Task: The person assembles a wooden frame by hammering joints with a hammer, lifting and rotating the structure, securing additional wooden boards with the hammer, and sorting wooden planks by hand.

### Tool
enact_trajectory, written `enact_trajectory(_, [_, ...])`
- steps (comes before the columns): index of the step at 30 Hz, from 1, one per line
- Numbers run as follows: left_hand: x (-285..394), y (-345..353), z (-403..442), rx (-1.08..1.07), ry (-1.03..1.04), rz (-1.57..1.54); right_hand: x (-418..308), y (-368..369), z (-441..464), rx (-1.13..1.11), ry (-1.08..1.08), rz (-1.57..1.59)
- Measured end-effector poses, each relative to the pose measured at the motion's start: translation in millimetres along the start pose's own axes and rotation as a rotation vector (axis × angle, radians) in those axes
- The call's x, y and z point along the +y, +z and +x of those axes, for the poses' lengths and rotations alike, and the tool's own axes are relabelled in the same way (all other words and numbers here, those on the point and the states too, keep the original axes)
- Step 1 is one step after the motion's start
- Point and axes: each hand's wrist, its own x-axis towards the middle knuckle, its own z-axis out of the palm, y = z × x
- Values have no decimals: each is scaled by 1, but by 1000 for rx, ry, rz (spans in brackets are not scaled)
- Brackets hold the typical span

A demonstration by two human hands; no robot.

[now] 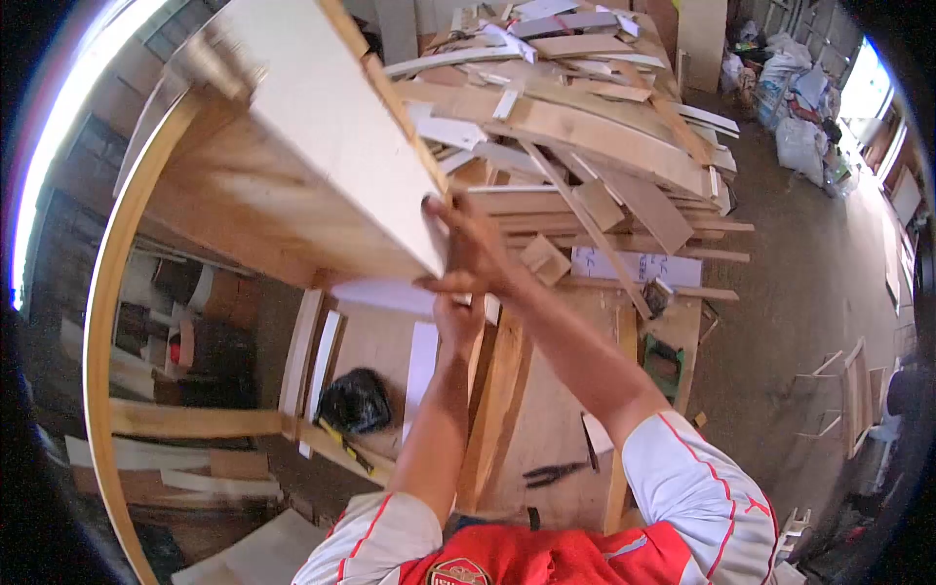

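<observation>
A large wooden frame piece with a white panel (327, 117) rises across the upper left, tilted over the workbench. My right hand (473, 244) is wrapped round the panel's lower right edge, with the fingers on its white face. Just below it, my left hand (458, 317) holds the panel's bottom corner; its fingers are partly hidden. A curved wooden strip (102, 292) runs down the left side, joined to the piece near its top. Below the hands, pliers (553, 475) lie on the bench (565, 409).
A tall heap of wood offcuts (585, 127) covers the far end of the bench. A black plastic bag (356, 400) and a yellow-handled tool (343, 446) are at the lower left. White sacks (799, 146) stand at the upper right. A wooden frame (858, 400) leans at the right.
</observation>
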Motion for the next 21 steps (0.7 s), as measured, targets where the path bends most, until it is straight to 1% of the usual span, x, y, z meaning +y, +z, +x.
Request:
enact_trajectory(1, [1,-2,1,9,124,22,3,6,-1,78,-60,-7])
enact_trajectory(2, [-2,0,0,17,174,20,7,12,2,206,-189,43])
enact_trajectory(3, [-4,3,4,23,194,11,4,13,1,217,-153,69])
enact_trajectory(6, [-7,2,10,22,186,-13,6,18,7,271,-167,150])
enact_trajectory(9, [-11,-2,14,13,178,-25,-9,16,28,267,-191,104])
enact_trajectory(10, [-12,-4,15,10,172,-24,-13,18,39,311,-230,146])
enact_trajectory(13, [-12,-15,14,7,155,-25,-29,22,45,250,-187,119])
enact_trajectory(14, [-12,-18,12,9,148,-24,-34,21,44,216,-172,94])
enact_trajectory(17, [-8,-28,3,39,134,-7,-39,29,33,267,-247,114])
enact_trajectory(20, [0,-35,-8,72,115,25,-52,31,23,297,-281,194])
enact_trajectory(21, [5,-39,-11,85,116,32,-60,33,19,306,-256,187])
